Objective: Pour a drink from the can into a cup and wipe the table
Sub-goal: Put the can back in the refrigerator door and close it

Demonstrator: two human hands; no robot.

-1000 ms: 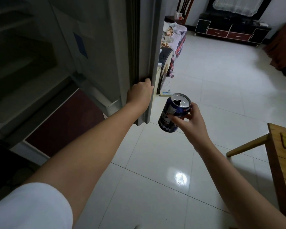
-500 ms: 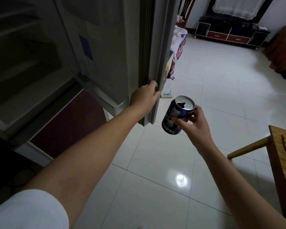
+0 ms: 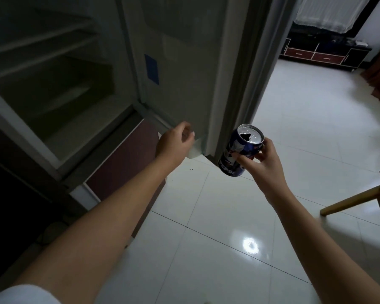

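Item: blue drink can (image 3: 239, 151), top already opened, tilted with its mouth toward the camera; it is being held in the air above the white tiled floor (image 3: 228, 216), just right of the lower corner of the fridge door (image 3: 195, 73). The can is being gripped round its side by the right hand (image 3: 263, 165), thumb in front and fingers curled behind. The left hand (image 3: 173, 142) is being held out in front of the inner face of the door, fingers loosely curled and nothing being held; whether the door is being touched cannot be told. The dark fridge interior (image 3: 53, 84) is being shown at left. A wooden table (image 3: 360, 194) is being caught only in part at the right edge.
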